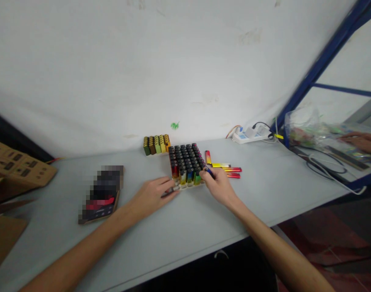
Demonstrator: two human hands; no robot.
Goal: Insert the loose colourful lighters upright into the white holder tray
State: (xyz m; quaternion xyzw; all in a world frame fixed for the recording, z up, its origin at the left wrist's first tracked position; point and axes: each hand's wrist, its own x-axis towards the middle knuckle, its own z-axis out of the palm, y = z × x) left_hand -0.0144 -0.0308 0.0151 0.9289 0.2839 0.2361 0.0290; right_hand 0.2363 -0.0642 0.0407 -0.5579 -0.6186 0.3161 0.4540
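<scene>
A block of upright lighters [185,156] with black tops stands in rows in a pale tray [190,187] at the middle of the table. The front row shows red, yellow, blue and green bodies. At the tray's front left corner, my left hand [157,190] is closed, thumb and fingers pinching the tray's edge. My right hand [218,184] is closed round a dark blue lighter [209,172] at the front right corner of the block. Its fingers partly hide the lighter. Several loose red and yellow lighters [223,165] lie just beyond my right hand.
Behind the tray stands a block of green, brown and yellow lighters [156,144]. A phone [103,194] lies left, near cardboard boxes [19,164]. A power strip [252,134] sits by the wall. At right are a blue frame [322,52], plastic bags and another person's hand [363,142].
</scene>
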